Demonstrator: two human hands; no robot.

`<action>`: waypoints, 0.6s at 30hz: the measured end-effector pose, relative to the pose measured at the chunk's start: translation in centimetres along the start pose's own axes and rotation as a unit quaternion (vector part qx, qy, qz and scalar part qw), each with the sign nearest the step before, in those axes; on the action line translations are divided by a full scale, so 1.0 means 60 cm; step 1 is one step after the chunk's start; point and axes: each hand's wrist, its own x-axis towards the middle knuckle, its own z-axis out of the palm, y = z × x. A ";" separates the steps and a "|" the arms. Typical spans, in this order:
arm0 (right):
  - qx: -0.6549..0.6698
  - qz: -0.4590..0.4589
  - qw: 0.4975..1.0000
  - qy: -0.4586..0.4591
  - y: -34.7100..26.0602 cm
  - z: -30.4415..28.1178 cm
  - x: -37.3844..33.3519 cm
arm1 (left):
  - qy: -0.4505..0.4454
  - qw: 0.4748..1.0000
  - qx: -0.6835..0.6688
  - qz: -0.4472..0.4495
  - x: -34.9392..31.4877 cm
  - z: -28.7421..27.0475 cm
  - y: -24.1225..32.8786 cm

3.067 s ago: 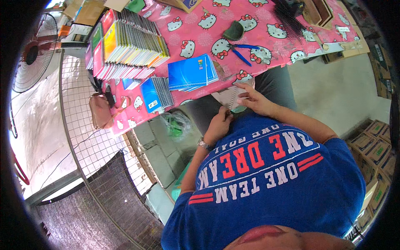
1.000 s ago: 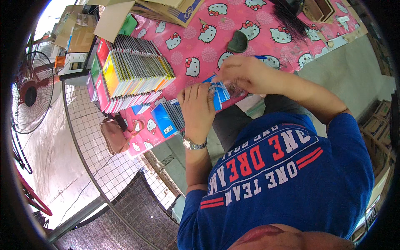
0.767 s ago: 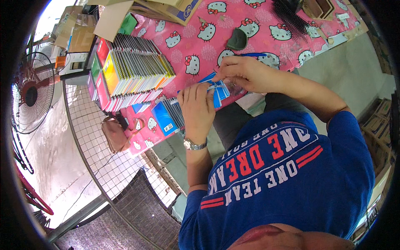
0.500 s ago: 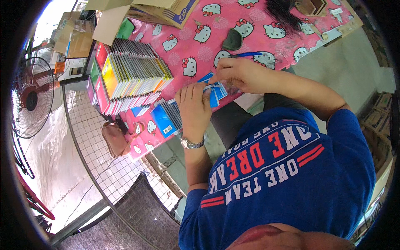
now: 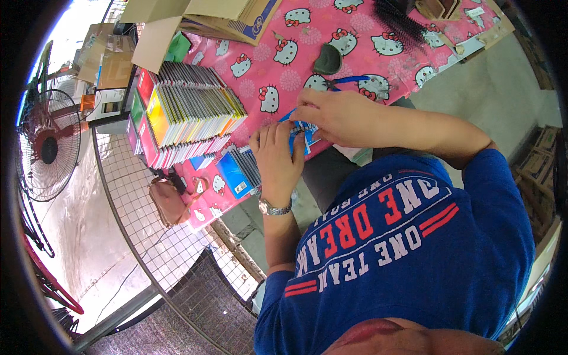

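Blue notebooks: spiral-bound and fanned a little, lying under both hands at the near edge of the tabletop; the visible part of the blue notebooks [image 5: 307, 142] shows between the left thumb and the right hand.
Left hand: the left hand [image 5: 277, 157] lies back upward against the notebooks, fingers side by side and bent forward, thumb set apart; the fingertips are partly hidden, so I cannot tell whether it grips or only presses.
Right hand: the right hand [image 5: 331, 118] reaches across from the right, fingers curled in toward the binding, close to the left hand; what the fingertips pinch, if anything, is hidden.
Wristwatch: a metal wristwatch [image 5: 275, 208] sits on the left wrist.
Pliers: blue-handled pliers [image 5: 354, 78] lie just beyond the right hand.
Dark green piece: a curved dark green piece [image 5: 327, 60] rests beyond the pliers, farther from the right hand.
Notebook stack: a tall stack of spiral notebooks [image 5: 189, 115], yellow and red covers showing, stands left of and beyond the left hand.
Blue pile: a small pile of blue spiral notebooks [image 5: 234, 177] is just left of the left hand.
Tabletop: the pink cat-print tabletop [image 5: 307, 35] spreads out beyond both hands.
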 end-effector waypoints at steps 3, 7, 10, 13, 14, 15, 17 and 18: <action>-0.073 -0.047 0.996 -0.006 -0.019 -0.020 0.012 | 0.004 1.000 -0.001 0.005 -0.004 0.002 -0.001; -0.050 0.025 0.994 -0.089 -0.029 -0.011 0.013 | 0.000 1.000 -0.003 0.005 -0.008 -0.001 -0.003; 0.077 0.025 0.994 -0.079 -0.018 -0.010 0.025 | -0.019 1.000 -0.020 0.013 -0.015 -0.008 -0.009; 0.345 0.180 0.912 -0.131 0.119 0.033 0.065 | -0.022 0.999 -0.038 0.017 -0.017 -0.004 -0.014; 0.146 0.169 0.974 -0.031 0.177 0.045 0.075 | -0.020 0.999 -0.037 0.019 -0.016 -0.006 -0.014; -0.062 0.149 0.984 0.073 0.233 0.053 0.074 | -0.030 0.998 -0.041 0.020 -0.013 -0.008 -0.014; -0.297 0.071 0.942 0.143 0.321 0.078 0.049 | -0.038 0.998 -0.043 0.023 -0.011 -0.008 -0.015; -0.372 0.046 0.912 0.166 0.340 0.084 0.042 | -0.033 0.999 -0.004 0.034 -0.014 -0.006 -0.015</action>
